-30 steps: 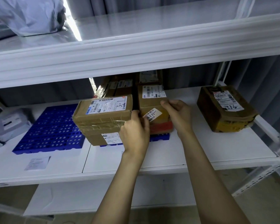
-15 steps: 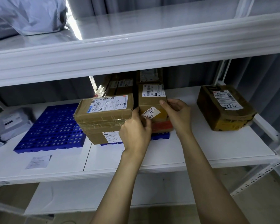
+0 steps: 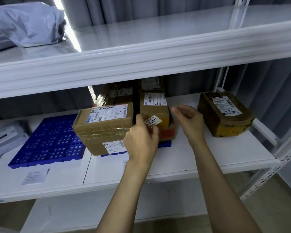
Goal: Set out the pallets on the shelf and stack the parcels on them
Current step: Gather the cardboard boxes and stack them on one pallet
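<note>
Blue perforated pallet (image 3: 47, 140): flat on the white shelf (image 3: 200, 158), left, bare. Second blue pallet (image 3: 165, 144): centre, mostly hidden under parcels. Taped brown parcel marked 3-1 (image 3: 104, 126): front left on it. Narrow parcel (image 3: 155, 111): just beside, on the right. Dark brown parcel marked 936 (image 3: 223, 116): directly on the shelf, far right, well apart.

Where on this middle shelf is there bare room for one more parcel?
The empty blue pallet, between the grey mailer and the 3-1 box, is bare. White shelf shows between the narrow box and the 936 box, where the right hand hovers. The second pallet is crowded, boxes packed to the rear.
</note>
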### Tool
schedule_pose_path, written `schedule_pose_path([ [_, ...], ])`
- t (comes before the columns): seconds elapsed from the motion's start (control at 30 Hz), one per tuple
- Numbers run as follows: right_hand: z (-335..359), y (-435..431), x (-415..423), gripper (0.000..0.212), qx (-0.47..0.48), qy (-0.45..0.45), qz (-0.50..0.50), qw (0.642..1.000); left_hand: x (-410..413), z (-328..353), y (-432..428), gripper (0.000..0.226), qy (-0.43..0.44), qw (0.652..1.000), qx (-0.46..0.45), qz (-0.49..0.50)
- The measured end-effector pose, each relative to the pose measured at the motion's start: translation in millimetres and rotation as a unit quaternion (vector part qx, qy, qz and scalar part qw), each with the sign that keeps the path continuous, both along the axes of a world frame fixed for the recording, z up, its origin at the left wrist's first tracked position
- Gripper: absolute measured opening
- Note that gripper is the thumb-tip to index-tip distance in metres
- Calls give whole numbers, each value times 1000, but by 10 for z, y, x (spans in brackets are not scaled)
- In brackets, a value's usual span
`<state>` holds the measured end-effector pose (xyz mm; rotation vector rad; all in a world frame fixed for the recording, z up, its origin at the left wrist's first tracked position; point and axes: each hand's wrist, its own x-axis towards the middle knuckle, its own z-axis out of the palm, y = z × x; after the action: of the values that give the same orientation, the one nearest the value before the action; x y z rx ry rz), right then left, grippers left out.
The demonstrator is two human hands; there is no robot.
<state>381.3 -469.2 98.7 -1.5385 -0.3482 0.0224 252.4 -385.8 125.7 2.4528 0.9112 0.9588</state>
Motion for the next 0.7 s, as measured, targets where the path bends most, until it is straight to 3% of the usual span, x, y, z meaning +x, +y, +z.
schedule_pose_path([
  [0.37,-168,-382,270,37,18,22,-45,999,220,93,-364,24,-5,996,39,-80],
  [0.53,-310,-715,664,51,-128,-31,-156,979,383,30,-494,32,20,989,46,-140],
  [0.63,-391,-899,896,75,-233,-23,-260,937,428,45,-564,32,21,986,59,-156],
  [0.7,-392,-996,982,80,-277,11,-294,915,455,48,-587,32,22,984,66,-161],
])
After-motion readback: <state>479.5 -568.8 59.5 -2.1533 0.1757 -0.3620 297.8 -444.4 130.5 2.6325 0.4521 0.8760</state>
